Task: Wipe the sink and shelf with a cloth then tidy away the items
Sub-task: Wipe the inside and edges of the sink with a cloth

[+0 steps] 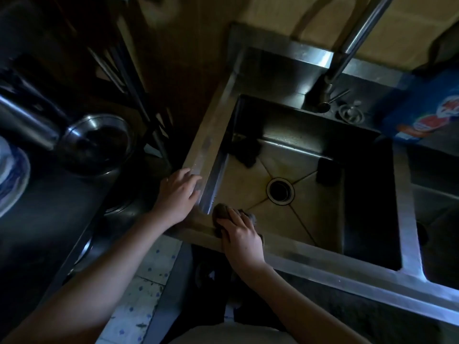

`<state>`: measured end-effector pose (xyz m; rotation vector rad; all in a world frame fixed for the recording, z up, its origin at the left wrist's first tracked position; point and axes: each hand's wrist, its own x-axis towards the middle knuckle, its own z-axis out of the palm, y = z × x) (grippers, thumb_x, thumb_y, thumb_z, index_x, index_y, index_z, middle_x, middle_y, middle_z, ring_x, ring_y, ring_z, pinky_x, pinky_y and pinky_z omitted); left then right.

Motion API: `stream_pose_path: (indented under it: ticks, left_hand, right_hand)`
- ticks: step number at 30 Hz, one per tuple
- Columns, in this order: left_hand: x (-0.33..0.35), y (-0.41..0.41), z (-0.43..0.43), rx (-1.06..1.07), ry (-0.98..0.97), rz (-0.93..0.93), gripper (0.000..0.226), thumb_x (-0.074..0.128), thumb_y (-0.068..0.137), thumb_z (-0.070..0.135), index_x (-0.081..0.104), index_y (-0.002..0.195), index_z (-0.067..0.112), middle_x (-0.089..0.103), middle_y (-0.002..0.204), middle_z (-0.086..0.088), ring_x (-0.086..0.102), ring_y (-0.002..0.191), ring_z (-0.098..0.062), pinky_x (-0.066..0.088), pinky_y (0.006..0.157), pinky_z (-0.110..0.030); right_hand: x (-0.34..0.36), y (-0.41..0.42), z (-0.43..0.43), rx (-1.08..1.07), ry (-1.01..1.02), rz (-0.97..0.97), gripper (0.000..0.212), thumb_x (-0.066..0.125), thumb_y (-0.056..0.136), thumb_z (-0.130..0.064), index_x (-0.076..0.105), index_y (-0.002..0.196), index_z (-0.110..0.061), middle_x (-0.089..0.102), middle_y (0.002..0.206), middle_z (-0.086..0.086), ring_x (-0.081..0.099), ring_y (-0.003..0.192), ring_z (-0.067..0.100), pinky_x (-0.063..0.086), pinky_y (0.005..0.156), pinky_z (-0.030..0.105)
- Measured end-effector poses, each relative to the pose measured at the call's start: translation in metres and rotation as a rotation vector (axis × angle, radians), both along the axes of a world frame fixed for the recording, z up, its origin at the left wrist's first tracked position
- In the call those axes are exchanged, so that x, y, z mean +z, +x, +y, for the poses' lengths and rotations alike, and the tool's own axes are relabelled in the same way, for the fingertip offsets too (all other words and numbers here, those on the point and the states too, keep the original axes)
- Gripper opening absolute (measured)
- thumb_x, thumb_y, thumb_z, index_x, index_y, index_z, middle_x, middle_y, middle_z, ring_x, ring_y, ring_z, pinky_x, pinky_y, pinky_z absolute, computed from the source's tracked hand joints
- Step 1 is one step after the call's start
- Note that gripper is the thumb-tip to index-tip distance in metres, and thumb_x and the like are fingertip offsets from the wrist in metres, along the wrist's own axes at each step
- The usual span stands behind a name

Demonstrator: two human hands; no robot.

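Note:
A stainless steel sink (323, 259) fills the middle of the head view, with a round drain (280, 189) in its basin. My right hand (239, 234) presses a brownish cloth (221, 211) against the sink's near left corner, on the front rim. My left hand (177, 194) lies flat with fingers spread on the left rim beside that corner and holds nothing. Two dark things lie in the basin: a dark rag (247, 148) at the far left and a black block (327, 171) by the right wall.
A tall tap (347, 53) rises behind the basin, with a sink strainer (350, 112) beside its base. A blue packet (427, 110) stands at the back right. Left of the sink sit a steel bowl (96, 142) and a blue-patterned plate (12, 182). A second basin (437, 234) lies at the right.

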<state>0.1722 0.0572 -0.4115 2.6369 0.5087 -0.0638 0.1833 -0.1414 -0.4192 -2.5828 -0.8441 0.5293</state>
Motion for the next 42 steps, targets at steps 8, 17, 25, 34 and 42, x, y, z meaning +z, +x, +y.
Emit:
stream_pose_path:
  ticks: [8, 17, 25, 34, 42]
  left_hand:
    - [0.000, 0.016, 0.019, -0.069, -0.025, 0.031, 0.034, 0.056, 0.090, 0.022, 0.053, 0.123, 0.017, 0.038, 0.141, -0.012, 0.039, 0.130, -0.031, 0.035, 0.104, -0.051]
    - [0.001, 0.033, 0.025, -0.082, -0.046, 0.065, 0.038, 0.053, 0.092, 0.023, 0.049, 0.129, 0.017, 0.034, 0.145, -0.012, 0.034, 0.134, -0.030, 0.033, 0.106, -0.050]
    - [-0.001, 0.054, 0.030, -0.073, -0.021, 0.096, 0.044, 0.053, 0.092, 0.025, 0.043, 0.135, 0.022, 0.030, 0.148, -0.009, 0.030, 0.136, -0.028, 0.030, 0.109, -0.050]
    - [-0.014, 0.088, 0.041, -0.087, 0.020, 0.091, 0.052, 0.050, 0.094, 0.030, 0.032, 0.143, 0.027, 0.022, 0.154, -0.006, 0.025, 0.139, -0.027, 0.029, 0.109, -0.048]
    - [-0.023, 0.124, 0.050, -0.136, 0.083, 0.089, 0.050, 0.050, 0.094, 0.023, 0.035, 0.141, 0.022, 0.016, 0.157, -0.006, 0.021, 0.141, -0.027, 0.026, 0.109, -0.051]
  right_hand:
    - [0.001, -0.007, 0.026, -0.027, 0.026, -0.004, 0.035, 0.049, 0.090, -0.018, 0.059, 0.122, -0.029, 0.046, 0.142, -0.004, 0.040, 0.132, 0.029, 0.058, 0.072, 0.045]
    - [-0.009, 0.008, 0.028, -0.016, 0.009, 0.033, 0.037, 0.050, 0.090, -0.019, 0.054, 0.122, -0.037, 0.048, 0.137, -0.011, 0.045, 0.122, 0.024, 0.056, 0.076, 0.039]
    - [-0.011, 0.043, 0.039, -0.285, 0.200, 0.223, 0.040, 0.055, 0.086, -0.011, 0.062, 0.119, -0.033, 0.064, 0.123, -0.008, 0.063, 0.101, 0.010, 0.040, 0.070, 0.008]
    - [-0.034, 0.081, 0.072, -0.782, 0.412, 0.678, 0.025, 0.061, 0.089, -0.018, 0.063, 0.114, -0.020, 0.067, 0.107, -0.001, 0.062, 0.096, 0.016, 0.047, 0.075, 0.021]
    - [-0.059, 0.079, 0.112, -0.953, 0.313, 0.900, 0.021, 0.054, 0.090, -0.013, 0.068, 0.106, -0.011, 0.068, 0.110, 0.016, 0.063, 0.104, 0.031, 0.049, 0.095, 0.036]
